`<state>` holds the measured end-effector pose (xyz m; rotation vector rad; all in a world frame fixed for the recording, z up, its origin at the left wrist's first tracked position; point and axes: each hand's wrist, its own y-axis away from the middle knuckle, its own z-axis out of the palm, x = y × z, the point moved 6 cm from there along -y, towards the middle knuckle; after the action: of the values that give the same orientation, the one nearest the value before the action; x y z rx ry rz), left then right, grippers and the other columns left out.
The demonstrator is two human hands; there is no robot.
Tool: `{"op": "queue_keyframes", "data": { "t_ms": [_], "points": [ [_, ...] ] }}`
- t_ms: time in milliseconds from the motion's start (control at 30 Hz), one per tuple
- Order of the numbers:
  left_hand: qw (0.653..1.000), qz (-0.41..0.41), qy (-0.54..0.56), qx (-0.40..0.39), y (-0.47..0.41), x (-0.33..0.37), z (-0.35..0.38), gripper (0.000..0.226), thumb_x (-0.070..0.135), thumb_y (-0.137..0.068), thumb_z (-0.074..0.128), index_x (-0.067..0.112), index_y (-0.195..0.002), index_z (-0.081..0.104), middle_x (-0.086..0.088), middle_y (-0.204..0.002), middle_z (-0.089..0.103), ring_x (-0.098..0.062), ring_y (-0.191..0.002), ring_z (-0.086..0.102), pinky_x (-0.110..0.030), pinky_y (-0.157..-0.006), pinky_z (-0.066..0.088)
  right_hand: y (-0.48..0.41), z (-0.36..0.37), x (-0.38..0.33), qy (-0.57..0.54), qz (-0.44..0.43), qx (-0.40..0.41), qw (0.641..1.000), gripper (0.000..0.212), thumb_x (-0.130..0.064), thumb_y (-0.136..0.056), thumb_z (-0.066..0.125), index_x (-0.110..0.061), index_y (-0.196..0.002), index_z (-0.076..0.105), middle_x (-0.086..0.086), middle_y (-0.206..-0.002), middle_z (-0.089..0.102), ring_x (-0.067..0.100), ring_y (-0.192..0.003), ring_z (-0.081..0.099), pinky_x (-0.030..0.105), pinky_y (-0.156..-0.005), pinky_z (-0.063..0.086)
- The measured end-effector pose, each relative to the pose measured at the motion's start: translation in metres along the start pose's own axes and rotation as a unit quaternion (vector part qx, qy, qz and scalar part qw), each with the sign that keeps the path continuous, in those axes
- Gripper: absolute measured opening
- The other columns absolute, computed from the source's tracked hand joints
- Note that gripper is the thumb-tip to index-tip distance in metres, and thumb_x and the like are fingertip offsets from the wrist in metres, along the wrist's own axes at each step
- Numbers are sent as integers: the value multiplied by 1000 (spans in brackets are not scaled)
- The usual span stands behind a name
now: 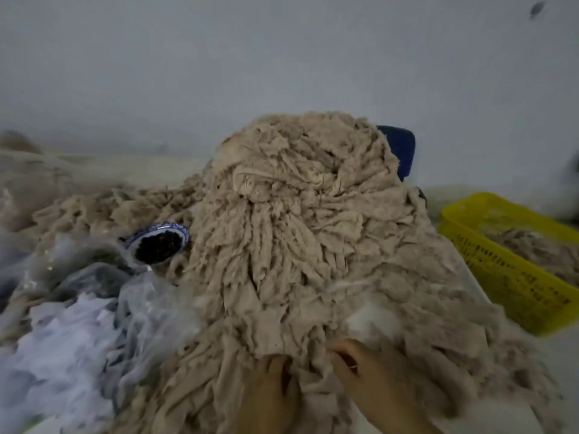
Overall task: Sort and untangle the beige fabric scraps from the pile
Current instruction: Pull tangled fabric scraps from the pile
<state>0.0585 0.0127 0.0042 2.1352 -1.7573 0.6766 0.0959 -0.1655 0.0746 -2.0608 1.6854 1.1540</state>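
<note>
1. Centrally, we record a tall pile of beige fabric scraps [297, 230]. It fills the middle of the view and spreads down to the bottom edge, in front of a pale wall [282, 57].
2. Both hands are at the near foot of the pile, close together, with a fold of scraps between them.
3. Left hand [269, 393]: the back faces up and the fingertips are buried in the scraps. We cannot tell whether it grips anything.
4. Right hand [369, 377]: the fingers are curled and pinch an edge of the scraps. The picture is blurred here.
5. A blue-and-white bowl [159, 242] with dark contents sits tilted against the left flank of the pile, touching it.
6. Clear plastic bags [141, 308] and white scraps [62, 355] lie left of the pile, near the bowl.
7. A yellow slotted basket [501, 277] stands to the right, just beside the pile, with more beige scraps in it.
8. A strip of white counter [479, 289] shows between pile and basket.
9. A dark blue object [401, 148] rises behind the pile, mostly hidden; we cannot identify it.
</note>
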Motion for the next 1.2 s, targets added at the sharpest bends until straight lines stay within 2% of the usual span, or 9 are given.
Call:
{"op": "queue_keyframes", "data": {
  "t_ms": [100,200,333,467,600,733,867,1067,1200],
  "points": [
    [998,30,-42,-33,-3,-12,26,44,43,-99,45,31,-141,42,9,-147,34,-10,-131,38,-20,-103,34,-19,42,37,-16,10,15,1000,29,-31,-104,46,-23,-130,56,-6,-122,61,4,-96,59,10,-76,47],
    [998,55,1,24,3,-14,27,22,32,-99,52,23,-119,58,5,-126,48,-13,-106,43,-23,-89,37,-30,59,63,-13,-4,59,998,19,-32,-102,51,-24,-118,57,-5,-115,56,9,-96,61,24,-80,53],
    [987,33,134,80,-3,-22,19,10,26,-99,53,23,-91,58,10,-98,54,-8,-89,50,-26,-77,43,-33,63,73,-10,-69,126,990,18,-23,-101,54,-25,-83,53,-6,-91,55,-1,-75,55,14,-62,44],
    [970,8,226,86,-2,-29,18,16,37,-99,52,32,-85,56,10,-93,58,-6,-84,56,-24,-66,41,-20,54,73,-111,-92,210,967,16,-25,-102,49,-13,-93,56,10,-103,56,18,-80,57,20,-62,40],
    [966,45,238,87,10,-18,3,22,32,-100,53,33,-79,51,6,-93,57,-6,-79,54,-18,-58,38,10,51,62,-196,-92,252,943,17,-24,-102,48,-10,-95,54,10,-96,60,23,-82,62,42,-70,56],
    [958,90,253,101,22,1,-25,16,27,-99,55,29,-83,53,0,-101,57,-18,-84,58,-26,-60,40,32,46,54,-340,-108,220,908,15,-21,-103,49,-13,-91,51,6,-76,59,7,-53,60,22,-53,54],
    [960,122,178,177,36,11,-45,9,34,-99,50,28,-102,56,13,-109,44,-7,-105,44,-25,-84,35,39,42,39,-368,-152,216,892,12,-25,-101,53,-18,-92,54,4,-76,62,13,-61,68,23,-56,54],
    [958,124,256,-30,34,22,-5,32,58,-92,57,26,-96,63,13,-89,67,4,-76,61,-15,-65,46,32,45,17,-260,-214,220,916,13,-29,-100,54,-26,-89,58,-13,-69,64,5,-64,63,16,-58,51],
    [922,84,378,-15,23,16,-3,36,38,-94,64,15,-67,61,-1,-65,62,-7,-62,55,-21,-60,43,24,41,26,-234,-216,269,909,12,-33,-102,52,-32,-92,60,-18,-75,61,1,-65,56,19,-63,50]
  ]
}}
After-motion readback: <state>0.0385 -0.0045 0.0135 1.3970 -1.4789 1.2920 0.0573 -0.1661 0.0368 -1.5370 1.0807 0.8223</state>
